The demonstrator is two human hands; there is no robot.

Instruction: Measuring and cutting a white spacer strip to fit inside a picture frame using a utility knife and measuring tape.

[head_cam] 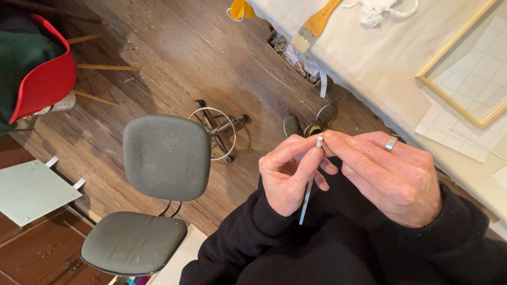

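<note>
Between both hands: thin white strip (309,187), near upright, pinched atop by left hand (290,177) and right hand (388,177); grey chair (158,184) alongside, perhaps close.

Open floor (174,58) at 10–12 o'clock from both hands – free passage. Grey office chair (166,158) blocks 9 o'clock; table (369,58) with wooden frame (449,89) walls off 1–3 o'clock. Cardboard box (296,58) at 12.

Left hand (288,177) and right hand (388,177) meet, fingertips seemingly pinched together.
</note>
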